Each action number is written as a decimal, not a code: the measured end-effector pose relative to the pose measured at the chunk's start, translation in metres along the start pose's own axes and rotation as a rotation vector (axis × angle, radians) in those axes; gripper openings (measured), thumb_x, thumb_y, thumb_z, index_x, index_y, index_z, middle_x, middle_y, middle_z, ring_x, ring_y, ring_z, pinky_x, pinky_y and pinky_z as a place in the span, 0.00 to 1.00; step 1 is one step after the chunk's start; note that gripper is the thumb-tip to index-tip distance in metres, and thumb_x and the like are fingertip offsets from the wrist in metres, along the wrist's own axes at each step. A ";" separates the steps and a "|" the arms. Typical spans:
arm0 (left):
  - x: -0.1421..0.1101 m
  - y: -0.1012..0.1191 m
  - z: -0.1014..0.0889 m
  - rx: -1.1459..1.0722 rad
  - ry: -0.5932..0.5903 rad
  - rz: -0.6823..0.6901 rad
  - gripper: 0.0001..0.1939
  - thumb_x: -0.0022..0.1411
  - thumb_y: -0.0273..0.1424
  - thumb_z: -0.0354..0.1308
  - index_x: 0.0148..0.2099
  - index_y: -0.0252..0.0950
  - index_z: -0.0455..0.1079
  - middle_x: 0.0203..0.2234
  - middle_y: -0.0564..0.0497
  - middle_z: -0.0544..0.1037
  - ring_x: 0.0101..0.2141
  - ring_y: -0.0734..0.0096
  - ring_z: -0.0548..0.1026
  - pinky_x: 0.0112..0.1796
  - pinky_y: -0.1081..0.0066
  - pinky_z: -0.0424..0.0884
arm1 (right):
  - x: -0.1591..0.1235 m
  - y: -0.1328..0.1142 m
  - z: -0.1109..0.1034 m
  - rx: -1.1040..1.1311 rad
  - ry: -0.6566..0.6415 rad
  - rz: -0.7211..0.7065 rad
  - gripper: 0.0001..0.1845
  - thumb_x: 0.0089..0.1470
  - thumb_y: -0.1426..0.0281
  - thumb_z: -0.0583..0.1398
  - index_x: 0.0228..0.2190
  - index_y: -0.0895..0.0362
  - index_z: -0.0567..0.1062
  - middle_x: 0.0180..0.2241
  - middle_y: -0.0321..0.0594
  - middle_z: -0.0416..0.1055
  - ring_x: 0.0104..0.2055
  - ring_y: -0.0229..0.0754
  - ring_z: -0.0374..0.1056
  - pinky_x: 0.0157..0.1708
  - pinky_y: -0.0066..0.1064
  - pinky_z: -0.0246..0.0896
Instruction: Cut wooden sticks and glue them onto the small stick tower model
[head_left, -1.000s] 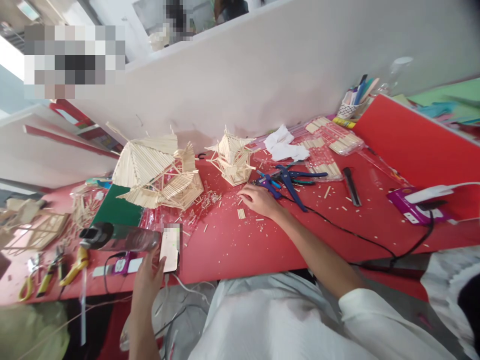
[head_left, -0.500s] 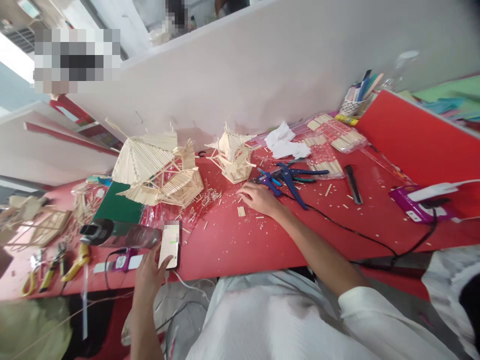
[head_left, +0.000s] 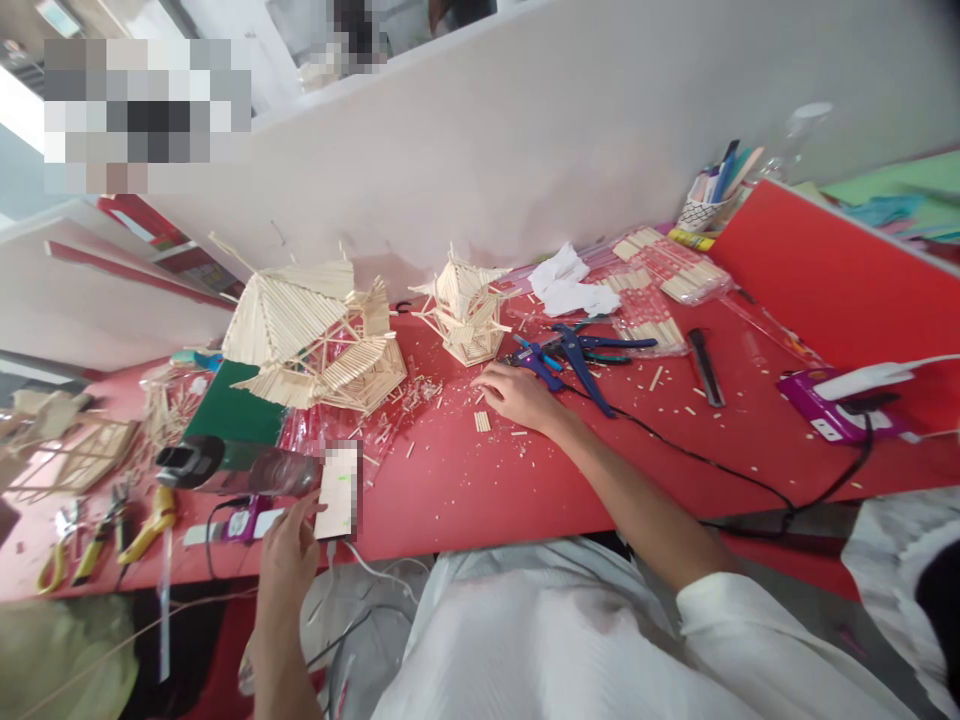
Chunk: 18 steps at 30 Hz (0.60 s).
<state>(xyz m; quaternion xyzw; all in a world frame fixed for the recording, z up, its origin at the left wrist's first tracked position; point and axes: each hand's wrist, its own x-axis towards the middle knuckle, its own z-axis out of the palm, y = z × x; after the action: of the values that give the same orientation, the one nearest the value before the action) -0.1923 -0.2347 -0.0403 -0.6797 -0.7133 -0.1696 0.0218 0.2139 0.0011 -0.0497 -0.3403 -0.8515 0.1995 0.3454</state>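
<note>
My left hand (head_left: pixel 291 535) is beside a phone (head_left: pixel 338 492) lying at the table's front edge, a finger reaching onto its lit screen. It holds nothing, and its fingers are apart. My right hand (head_left: pixel 514 393) rests on the tabletop, fingers loosely bent and apart, with nothing visible in them. Just below its fingertips lies a small panel of short wooden sticks (head_left: pixel 482 422). A blue glue gun (head_left: pixel 541 367) and a blue-handled cutter (head_left: pixel 583 366) lie beside it. Behind are a small stick-built pavilion (head_left: pixel 469 315) and a larger one (head_left: pixel 300 335).
A clear bottle (head_left: pixel 277 468) lies left of the phone. Pliers (head_left: pixel 105 530) and a yellow glue gun (head_left: pixel 154 530) lie farther left. Wood scraps litter the red table (head_left: pixel 450 500). To the right are a utility knife (head_left: pixel 706 368), packs of sticks (head_left: pixel 649 300) and a purple power strip (head_left: pixel 832 407).
My left hand has drawn back slightly from the phone's lower edge, and a finger now reaches over its screen. The right hand has stayed in place on the table.
</note>
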 end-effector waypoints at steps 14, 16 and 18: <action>-0.007 -0.009 -0.001 0.036 0.003 0.054 0.22 0.64 0.25 0.47 0.58 0.37 0.67 0.45 0.44 0.80 0.40 0.60 0.78 0.43 0.63 0.74 | -0.001 -0.002 0.003 -0.007 -0.006 -0.005 0.11 0.62 0.74 0.56 0.41 0.55 0.78 0.39 0.42 0.75 0.37 0.40 0.70 0.39 0.30 0.60; -0.009 -0.005 -0.005 0.050 0.019 0.013 0.20 0.65 0.27 0.47 0.57 0.36 0.68 0.43 0.44 0.80 0.40 0.59 0.78 0.41 0.63 0.74 | -0.001 -0.002 0.003 -0.002 -0.007 -0.008 0.11 0.63 0.73 0.56 0.41 0.55 0.78 0.39 0.41 0.76 0.37 0.40 0.71 0.39 0.30 0.60; -0.009 -0.001 -0.008 0.051 0.035 -0.018 0.18 0.66 0.30 0.48 0.56 0.37 0.69 0.42 0.44 0.80 0.41 0.58 0.77 0.41 0.63 0.74 | -0.001 0.000 0.004 -0.006 -0.013 -0.014 0.11 0.64 0.73 0.55 0.41 0.55 0.78 0.38 0.41 0.76 0.39 0.41 0.71 0.40 0.30 0.60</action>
<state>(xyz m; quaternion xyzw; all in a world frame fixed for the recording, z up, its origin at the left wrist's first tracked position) -0.1947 -0.2454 -0.0352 -0.6694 -0.7230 -0.1632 0.0502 0.2115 -0.0005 -0.0528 -0.3339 -0.8567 0.1967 0.3404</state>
